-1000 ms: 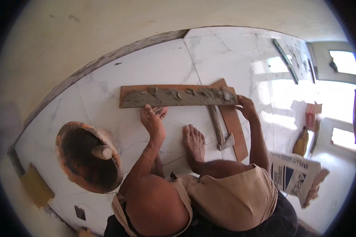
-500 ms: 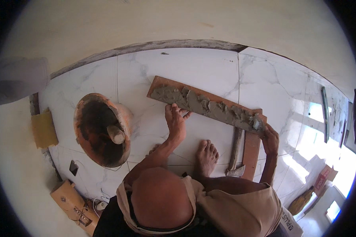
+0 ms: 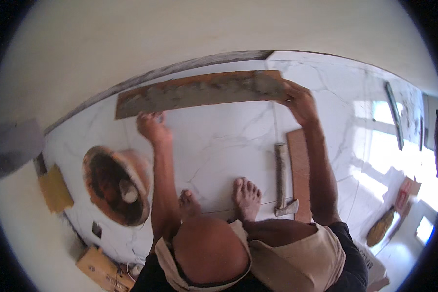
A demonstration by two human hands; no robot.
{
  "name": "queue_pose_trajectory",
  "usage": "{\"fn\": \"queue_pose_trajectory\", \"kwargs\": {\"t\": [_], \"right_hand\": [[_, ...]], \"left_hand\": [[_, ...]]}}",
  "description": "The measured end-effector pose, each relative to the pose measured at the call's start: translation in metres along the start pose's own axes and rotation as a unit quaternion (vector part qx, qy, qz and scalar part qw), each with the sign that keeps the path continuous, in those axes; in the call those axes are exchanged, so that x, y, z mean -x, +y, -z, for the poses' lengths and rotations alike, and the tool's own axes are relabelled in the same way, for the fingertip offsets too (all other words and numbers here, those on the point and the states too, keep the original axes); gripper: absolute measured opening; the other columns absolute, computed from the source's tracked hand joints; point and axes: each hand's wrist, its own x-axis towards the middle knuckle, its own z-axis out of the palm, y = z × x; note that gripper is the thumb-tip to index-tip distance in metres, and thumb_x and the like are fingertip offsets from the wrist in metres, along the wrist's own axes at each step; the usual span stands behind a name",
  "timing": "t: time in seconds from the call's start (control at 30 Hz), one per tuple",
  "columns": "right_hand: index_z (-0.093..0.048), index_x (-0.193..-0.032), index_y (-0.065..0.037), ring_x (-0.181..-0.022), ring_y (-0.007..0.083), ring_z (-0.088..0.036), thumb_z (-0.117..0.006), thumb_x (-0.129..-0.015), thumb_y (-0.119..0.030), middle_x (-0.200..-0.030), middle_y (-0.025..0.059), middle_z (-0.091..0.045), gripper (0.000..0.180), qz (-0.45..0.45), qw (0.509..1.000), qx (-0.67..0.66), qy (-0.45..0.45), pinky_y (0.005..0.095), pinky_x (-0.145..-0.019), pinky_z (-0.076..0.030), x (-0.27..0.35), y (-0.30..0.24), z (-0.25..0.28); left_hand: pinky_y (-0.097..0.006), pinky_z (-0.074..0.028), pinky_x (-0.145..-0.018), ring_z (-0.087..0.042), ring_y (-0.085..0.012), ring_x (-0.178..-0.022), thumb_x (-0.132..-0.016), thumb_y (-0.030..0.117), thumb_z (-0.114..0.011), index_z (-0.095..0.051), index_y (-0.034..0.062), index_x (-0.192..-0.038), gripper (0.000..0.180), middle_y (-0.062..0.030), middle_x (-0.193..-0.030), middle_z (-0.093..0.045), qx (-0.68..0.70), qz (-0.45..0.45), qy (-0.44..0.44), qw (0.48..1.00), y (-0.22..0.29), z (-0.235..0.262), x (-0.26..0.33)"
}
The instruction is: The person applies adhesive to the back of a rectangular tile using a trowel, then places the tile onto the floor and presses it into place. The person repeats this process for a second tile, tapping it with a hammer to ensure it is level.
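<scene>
A long brown tile strip [image 3: 194,78], its upper face smeared with wet grey mortar [image 3: 199,91], is held just in front of the wall's bare lower edge. My left hand [image 3: 155,128] grips the near edge close to its left end, fingers curled and slightly blurred. Around the right end, my right hand [image 3: 299,102] is closed, with the fingertips partly hidden by the strip. A second brown tile strip [image 3: 299,170] lies on the floor beside my right forearm. Next to it rests a hatchet [image 3: 281,170] with a wooden handle.
White marbled tiles [image 3: 214,141] cover the floor. A tilted clay-coloured bucket [image 3: 143,168] with a thick stick-like handle [image 3: 128,191] inside stands at the left. Dark, rough base [image 3: 180,65] runs along the wall. A cardboard box [image 3: 102,267] sits lower left; a narrow bar [image 3: 394,114] lies far right.
Both hands have carried the mortared strip left and away from me, toward the wall base. It has turned from slanting down rightward to nearly parallel with the wall, uncovering the hatchet and second strip.
</scene>
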Motion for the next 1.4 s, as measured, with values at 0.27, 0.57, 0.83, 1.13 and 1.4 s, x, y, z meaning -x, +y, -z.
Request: {"fn": "queue_pose_trajectory", "kwargs": {"t": [0.27, 0.57, 0.83, 1.13, 1.4], "right_hand": [[-0.054, -0.130, 0.016, -0.105, 0.0272, -0.066, -0.049, -0.104, -0.013, -0.120, 0.0239, -0.064, 0.039, -0.017, 0.999, -0.035, 0.028, 0.0377, -0.090, -0.058, -0.016, -0.012, -0.025], [-0.055, -0.125, 0.019, -0.097, 0.0275, -0.068, -0.048, -0.103, -0.009, -0.115, 0.0248, -0.064, 0.036, -0.024, 0.997, -0.060, 0.031, 0.0332, -0.081, -0.061, -0.048, -0.015, -0.047], [-0.056, -0.110, 0.023, -0.078, 0.0269, -0.070, -0.052, -0.098, -0.001, -0.096, 0.0262, -0.067, 0.027, 0.131, 0.964, 0.231, -0.015, 0.0283, -0.059, -0.060, -0.084, 0.010, -0.008], [-0.074, -0.094, -0.001, -0.078, 0.0197, -0.072, -0.073, -0.090, -0.022, -0.079, 0.0071, -0.073, 0.021, 0.107, 0.982, 0.153, 0.033, 0.0334, -0.071, -0.059, -0.111, 0.014, 0.021], [-0.061, -0.100, 0.021, -0.084, 0.0268, -0.071, -0.055, -0.095, 0.001, -0.093, 0.0253, -0.068, 0.021, 0.126, 0.979, 0.156, 0.026, 0.0292, -0.071, -0.064, -0.090, -0.005, -0.019]], "left_hand": [[-0.047, -0.055, -0.097, -0.060, -0.0325, -0.109, -0.103, 0.019, -0.047, -0.040, -0.0084, -0.133, 0.041, -0.0209, -0.120, -0.056, 0.127, 0.081, 0.123, 0.981, 0.059, -0.063, 0.010], [-0.047, -0.062, -0.089, -0.067, -0.0369, -0.099, -0.104, 0.018, -0.040, -0.041, -0.0201, -0.121, 0.041, -0.0294, -0.112, -0.060, -0.052, -0.036, 0.085, 0.994, 0.062, -0.044, -0.021], [-0.043, -0.064, -0.085, -0.070, -0.0341, -0.087, -0.103, 0.017, -0.041, -0.041, -0.0218, -0.118, 0.042, -0.0291, -0.104, -0.064, -0.005, 0.000, 0.137, 0.991, 0.096, -0.089, -0.001], [-0.046, -0.055, -0.096, -0.057, -0.0340, -0.117, -0.091, 0.013, -0.058, -0.029, -0.0051, -0.142, 0.061, -0.0242, -0.137, -0.045, 0.044, -0.060, 0.165, 0.984, 0.043, -0.046, -0.061], [-0.053, -0.036, -0.115, -0.036, -0.0332, -0.138, -0.072, 0.003, -0.082, -0.013, 0.0062, -0.153, 0.107, -0.0148, -0.153, -0.028, -0.159, -0.218, 0.066, 0.961, 0.072, -0.045, -0.048]]}}
